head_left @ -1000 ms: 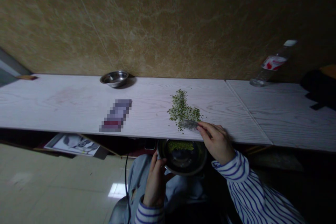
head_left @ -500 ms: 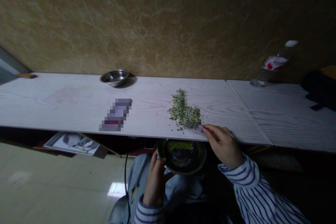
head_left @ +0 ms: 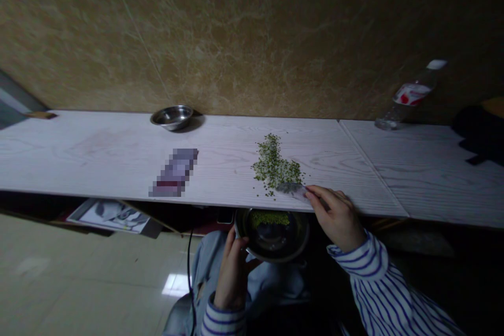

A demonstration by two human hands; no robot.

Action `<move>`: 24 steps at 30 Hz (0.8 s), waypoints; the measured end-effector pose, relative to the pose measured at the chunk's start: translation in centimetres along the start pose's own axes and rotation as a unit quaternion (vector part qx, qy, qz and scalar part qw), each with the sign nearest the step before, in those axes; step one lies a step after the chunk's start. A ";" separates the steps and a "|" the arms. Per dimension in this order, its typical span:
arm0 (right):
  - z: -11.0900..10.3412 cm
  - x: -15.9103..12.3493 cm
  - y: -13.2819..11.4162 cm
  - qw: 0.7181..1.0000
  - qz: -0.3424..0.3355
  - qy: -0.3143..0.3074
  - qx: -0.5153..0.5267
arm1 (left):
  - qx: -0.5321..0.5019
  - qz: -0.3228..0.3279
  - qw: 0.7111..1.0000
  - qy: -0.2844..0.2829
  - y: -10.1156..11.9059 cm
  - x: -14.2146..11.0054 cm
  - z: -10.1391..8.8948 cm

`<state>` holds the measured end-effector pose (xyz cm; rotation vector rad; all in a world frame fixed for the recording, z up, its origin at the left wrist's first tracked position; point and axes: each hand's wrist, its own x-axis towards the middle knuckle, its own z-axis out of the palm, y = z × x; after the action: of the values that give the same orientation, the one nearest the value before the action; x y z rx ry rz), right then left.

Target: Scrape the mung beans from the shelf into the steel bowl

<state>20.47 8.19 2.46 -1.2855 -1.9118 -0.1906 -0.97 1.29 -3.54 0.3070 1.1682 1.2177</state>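
My left hand (head_left: 233, 268) grips the left rim of a metal bowl (head_left: 275, 260), which is held just below the front edge of the table. Green grains (head_left: 270, 218), perhaps mung beans, lie along the far side inside it. On the table, more green grains (head_left: 275, 165) are spread in a loose patch. My right hand (head_left: 336, 215) pinches the right end of a thin, greyish, see-through flat piece (head_left: 290, 189), whose exact kind I cannot make out. Its left end rests at the near edge of the patch.
A small steel bowl (head_left: 172, 118) stands by the wall, with a blurred-out flat object (head_left: 174, 173) in front of it. At the right are a plastic bottle (head_left: 409, 95) and a dark item (head_left: 480, 134). Under the white table (head_left: 98, 168) an open drawer (head_left: 112, 216) sticks out.
My right hand has shifted a little to the right and towards me with the see-through piece, then stayed nearly still. The left hand and its bowl have hardly moved.
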 end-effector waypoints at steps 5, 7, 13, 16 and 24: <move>0.5 0.2 -0.3 1.000 -0.003 -0.007 0.011 | 0.000 -0.005 1.000 -0.009 0.0 0.0 -0.1; 0.8 0.3 -0.6 1.000 -0.001 -0.013 0.014 | -0.003 -0.008 1.000 -0.014 0.1 -0.1 -0.1; 1.1 0.4 -0.8 0.999 0.003 -0.023 0.027 | -0.012 0.000 1.000 -0.009 0.4 -0.4 0.0; 1.4 0.3 -0.9 0.999 0.007 -0.022 0.029 | -0.015 -0.001 1.000 -0.005 0.3 -0.3 0.0; 1.8 0.3 -2.8 0.997 -0.017 -0.038 0.059 | -0.006 0.009 1.000 -0.018 0.3 -0.2 -0.3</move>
<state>17.17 8.06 2.32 -1.1973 -1.9795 -0.0447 -1.36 1.12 -3.37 0.3299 1.1297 1.2291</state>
